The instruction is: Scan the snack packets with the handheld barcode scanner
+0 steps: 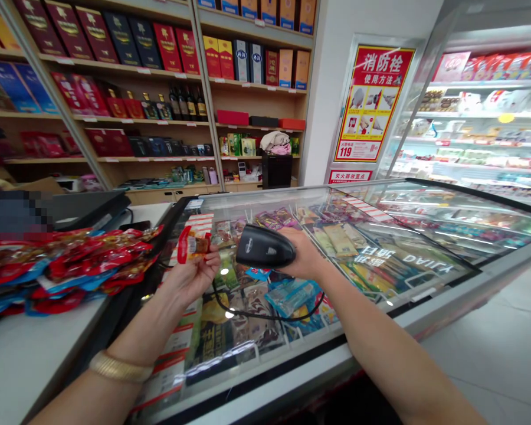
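My left hand (199, 274) pinches a small red snack packet (193, 245) with a barcode patch on the side toward me. To its right, my right hand (300, 255) is wrapped round the handle of a black barcode scanner (265, 247). The scanner's head points left at the packet, with a short gap between them. A dark cable (265, 317) loops below the scanner, over the glass top of a chest freezer (243, 386). Bagged frozen goods show through the glass. Part of the scanner's handle is hidden by my right hand.
At the left, a heap of red and blue snack packets (84, 265) lies on a white counter (30, 366), with a black device (86, 206) behind. Shelves of boxed bottles (168, 47) line the back wall. A lit display fridge (491, 112) stands at the right.
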### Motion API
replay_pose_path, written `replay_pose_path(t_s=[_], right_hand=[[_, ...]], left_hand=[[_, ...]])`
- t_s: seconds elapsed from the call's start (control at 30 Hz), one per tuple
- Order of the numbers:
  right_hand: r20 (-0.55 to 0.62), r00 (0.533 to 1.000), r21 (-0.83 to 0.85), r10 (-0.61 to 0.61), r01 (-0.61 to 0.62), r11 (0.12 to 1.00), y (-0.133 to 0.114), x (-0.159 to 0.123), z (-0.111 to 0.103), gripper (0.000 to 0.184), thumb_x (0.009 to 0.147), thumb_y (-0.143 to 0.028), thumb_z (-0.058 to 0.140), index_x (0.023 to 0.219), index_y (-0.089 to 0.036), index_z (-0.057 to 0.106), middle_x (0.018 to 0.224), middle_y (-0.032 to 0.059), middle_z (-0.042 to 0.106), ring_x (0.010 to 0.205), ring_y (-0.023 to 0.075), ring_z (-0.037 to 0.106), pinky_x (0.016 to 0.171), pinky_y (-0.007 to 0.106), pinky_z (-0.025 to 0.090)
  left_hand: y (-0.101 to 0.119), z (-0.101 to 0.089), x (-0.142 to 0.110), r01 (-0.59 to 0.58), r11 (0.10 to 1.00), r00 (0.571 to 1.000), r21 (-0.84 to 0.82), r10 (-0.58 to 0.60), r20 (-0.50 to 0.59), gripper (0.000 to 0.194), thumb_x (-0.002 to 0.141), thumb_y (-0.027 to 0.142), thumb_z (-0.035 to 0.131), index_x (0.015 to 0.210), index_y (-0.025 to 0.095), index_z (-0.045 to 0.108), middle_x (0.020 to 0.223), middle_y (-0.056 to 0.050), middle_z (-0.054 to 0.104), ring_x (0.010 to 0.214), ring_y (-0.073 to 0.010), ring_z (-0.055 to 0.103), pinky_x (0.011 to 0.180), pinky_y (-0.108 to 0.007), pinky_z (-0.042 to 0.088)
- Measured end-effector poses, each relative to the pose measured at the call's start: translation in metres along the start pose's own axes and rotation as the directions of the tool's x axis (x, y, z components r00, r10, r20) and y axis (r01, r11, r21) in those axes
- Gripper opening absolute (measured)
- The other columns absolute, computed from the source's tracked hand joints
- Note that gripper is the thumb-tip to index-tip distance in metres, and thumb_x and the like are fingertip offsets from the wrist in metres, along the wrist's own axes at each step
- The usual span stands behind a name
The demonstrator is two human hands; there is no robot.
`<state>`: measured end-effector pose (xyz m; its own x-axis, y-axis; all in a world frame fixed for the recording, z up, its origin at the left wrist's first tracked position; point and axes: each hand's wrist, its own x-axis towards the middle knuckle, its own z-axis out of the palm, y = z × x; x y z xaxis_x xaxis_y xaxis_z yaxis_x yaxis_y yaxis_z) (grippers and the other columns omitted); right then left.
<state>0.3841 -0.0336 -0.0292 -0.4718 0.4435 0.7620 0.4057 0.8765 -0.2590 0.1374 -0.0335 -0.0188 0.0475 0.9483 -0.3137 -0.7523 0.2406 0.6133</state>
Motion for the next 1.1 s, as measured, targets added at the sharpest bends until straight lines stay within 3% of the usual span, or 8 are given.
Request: replay_pose_path(t_s=[0.3, 0.43, 0.57, 0.63, 0.77, 0.93, 1.0, 1.1], right_hand=[[0.061, 0.998, -0.029, 0.016, -0.014, 0.999, -0.003, 0.002, 0.001, 0.024, 0.076, -0.037, 0.073, 0.091, -0.02, 0.066, 0.083, 0.0061, 0.071, 0.079, 0.0219, 0.064, 0.076, 0.033, 0.051], [0.027, 0.999, -0.033, 0.032, -0.032, 0.999, -0.001, 0.001, 0.0, 0.033, 0.075, -0.041, 0.076, 0.1, -0.02, 0.067, 0.088, 0.0078, 0.072, 0.082, 0.0238, 0.066, 0.078, 0.035, 0.052], [-0.041, 0.991, -0.074, 0.128, -0.131, 0.989, 0.006, -0.004, -0.003, 0.029, 0.075, -0.042, 0.076, 0.091, -0.02, 0.068, 0.082, 0.0077, 0.072, 0.078, 0.0246, 0.067, 0.074, 0.035, 0.053], [-0.104, 0.977, -0.058, 0.185, -0.191, 0.98, 0.009, -0.006, -0.005, 0.027, 0.076, -0.04, 0.075, 0.093, -0.019, 0.069, 0.086, 0.0083, 0.074, 0.079, 0.0245, 0.068, 0.075, 0.035, 0.054], [-0.137, 0.962, -0.021, 0.235, -0.24, 0.971, 0.015, -0.007, -0.006, 0.032, 0.072, -0.039, 0.077, 0.097, -0.021, 0.07, 0.093, 0.0083, 0.076, 0.085, 0.0265, 0.071, 0.078, 0.036, 0.055], [-0.155, 0.962, -0.038, 0.224, -0.232, 0.972, 0.018, -0.008, -0.006, 0.027, 0.072, -0.039, 0.076, 0.09, -0.02, 0.07, 0.085, 0.0082, 0.076, 0.078, 0.0251, 0.07, 0.072, 0.035, 0.055], [-0.153, 0.966, -0.039, 0.209, -0.217, 0.975, 0.017, -0.008, -0.006, 0.025, 0.071, -0.038, 0.076, 0.087, -0.02, 0.069, 0.084, 0.0078, 0.076, 0.077, 0.0243, 0.07, 0.071, 0.034, 0.054], [-0.154, 0.97, -0.03, 0.187, -0.193, 0.981, 0.017, -0.008, -0.006, 0.024, 0.07, -0.036, 0.077, 0.087, -0.02, 0.069, 0.084, 0.0074, 0.075, 0.076, 0.0238, 0.069, 0.07, 0.033, 0.054]], left_hand=[[-0.001, -0.002, 0.0, -0.01, 0.999, 1.0, 0.05, 0.009, 0.025, 0.037, 0.079, -0.013, 0.035, 0.087, 0.017, 0.055, 0.072, 0.0, 0.054, 0.048, -0.0036, 0.045, 0.043, -0.009, 0.038], [0.002, -0.003, -0.002, 0.004, 0.994, 1.0, 0.114, -0.003, -0.006, 0.033, 0.081, -0.011, 0.038, 0.089, 0.016, 0.055, 0.071, 0.001, 0.056, 0.04, -0.0016, 0.038, 0.034, -0.009, 0.029], [0.011, -0.003, -0.003, -0.207, 0.954, 0.97, 0.218, 0.229, -0.082, 0.022, 0.082, -0.004, 0.056, 0.091, 0.016, 0.06, 0.065, 0.004, 0.053, 0.04, -0.0029, 0.047, 0.035, -0.009, 0.033], [0.02, -0.004, -0.002, -0.392, 0.875, 0.897, 0.283, 0.433, -0.095, 0.024, 0.082, -0.002, 0.057, 0.095, 0.017, 0.064, 0.07, 0.001, 0.06, 0.052, -0.0073, 0.062, 0.046, -0.011, 0.047], [0.05, -0.011, 0.0, -0.668, 0.666, 0.678, 0.331, 0.729, -0.099, 0.028, 0.085, -0.004, 0.047, 0.097, 0.013, 0.064, 0.088, -0.004, 0.067, 0.074, -0.0102, 0.072, 0.075, -0.02, 0.058], [0.098, -0.033, 0.008, -0.763, 0.471, 0.402, 0.444, 0.882, -0.244, 0.028, 0.077, -0.01, 0.046, 0.095, 0.011, 0.052, 0.089, -0.001, 0.059, 0.081, -0.008, 0.069, 0.082, -0.022, 0.055], [0.111, -0.043, 0.011, -0.75, 0.44, 0.349, 0.495, 0.898, -0.269, 0.025, 0.077, -0.009, 0.045, 0.088, 0.014, 0.047, 0.085, 0.001, 0.054, 0.076, -0.0047, 0.064, 0.077, -0.017, 0.052], [0.123, -0.058, 0.016, -0.704, 0.408, 0.329, 0.581, 0.913, -0.242, 0.023, 0.077, -0.005, 0.048, 0.076, 0.017, 0.041, 0.072, 0.005, 0.045, 0.064, -0.004, 0.052, 0.064, -0.015, 0.045]])
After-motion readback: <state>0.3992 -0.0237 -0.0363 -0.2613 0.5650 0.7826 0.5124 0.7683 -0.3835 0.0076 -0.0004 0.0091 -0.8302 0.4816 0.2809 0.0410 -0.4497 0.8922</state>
